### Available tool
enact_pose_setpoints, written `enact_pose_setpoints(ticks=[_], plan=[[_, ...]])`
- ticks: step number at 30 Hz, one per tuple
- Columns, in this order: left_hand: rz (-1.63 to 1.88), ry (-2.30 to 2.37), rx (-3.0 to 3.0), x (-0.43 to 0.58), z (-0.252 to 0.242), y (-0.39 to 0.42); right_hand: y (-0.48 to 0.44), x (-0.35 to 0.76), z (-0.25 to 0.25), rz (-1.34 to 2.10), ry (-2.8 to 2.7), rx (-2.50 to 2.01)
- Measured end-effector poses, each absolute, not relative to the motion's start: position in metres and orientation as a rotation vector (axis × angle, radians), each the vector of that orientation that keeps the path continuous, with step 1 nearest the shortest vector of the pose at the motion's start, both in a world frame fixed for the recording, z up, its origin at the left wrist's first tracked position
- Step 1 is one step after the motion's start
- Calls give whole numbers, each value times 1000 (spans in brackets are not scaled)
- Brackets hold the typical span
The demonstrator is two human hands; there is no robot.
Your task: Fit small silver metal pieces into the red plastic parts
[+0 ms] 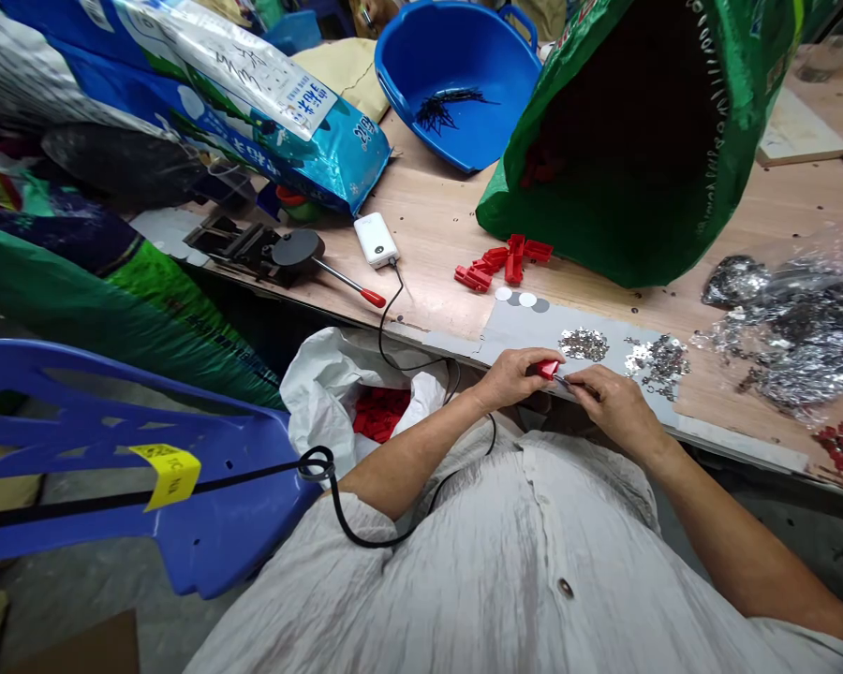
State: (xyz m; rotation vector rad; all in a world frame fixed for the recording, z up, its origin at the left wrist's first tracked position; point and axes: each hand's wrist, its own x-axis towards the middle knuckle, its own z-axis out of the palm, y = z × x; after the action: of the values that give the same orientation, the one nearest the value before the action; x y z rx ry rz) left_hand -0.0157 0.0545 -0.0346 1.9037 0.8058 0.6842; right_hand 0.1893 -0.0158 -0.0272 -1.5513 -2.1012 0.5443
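At the table's front edge, my left hand (pixel 516 376) is closed round a small red plastic part (pixel 548 369). Close to its right, my right hand (pixel 608 398) pinches a thin dark metal piece (pixel 563 381) whose tip meets the red part. Just beyond my hands, small silvery metal pieces (pixel 584 344) lie in a pile on a grey mat (pixel 510 342), with a second pile (pixel 658 360) to the right. Several red plastic parts (pixel 514 258) lie loose behind the mat, near the mouth of a green sack (pixel 512 201).
A hand press (pixel 299 248) with a red-tipped lever and a white power bank (pixel 376 240) stand at left. Behind are a blue basin (pixel 495 126) and blue bag (pixel 355 154). Plastic-bagged metal pieces (pixel 807 328) lie right. A white sack (pixel 316 384) hangs below; a black cable crosses my left arm.
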Motion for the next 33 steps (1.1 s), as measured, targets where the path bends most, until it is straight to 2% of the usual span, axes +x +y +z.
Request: enact_pose_setpoints(ticks=[11, 21, 26, 33], plan=[[753, 864, 1836, -11, -39, 49, -22, 167, -28, 402, -2110, -1677], [839, 890, 1641, -19, -31, 36, -26, 182, -19, 651, -1942, -1606], [956, 806, 1165, -15, -20, 24, -34, 180, -4, 985, -1912, -1499], [852, 626, 429, -8, -10, 9, -35, 170, 2, 972, -1942, -1451]])
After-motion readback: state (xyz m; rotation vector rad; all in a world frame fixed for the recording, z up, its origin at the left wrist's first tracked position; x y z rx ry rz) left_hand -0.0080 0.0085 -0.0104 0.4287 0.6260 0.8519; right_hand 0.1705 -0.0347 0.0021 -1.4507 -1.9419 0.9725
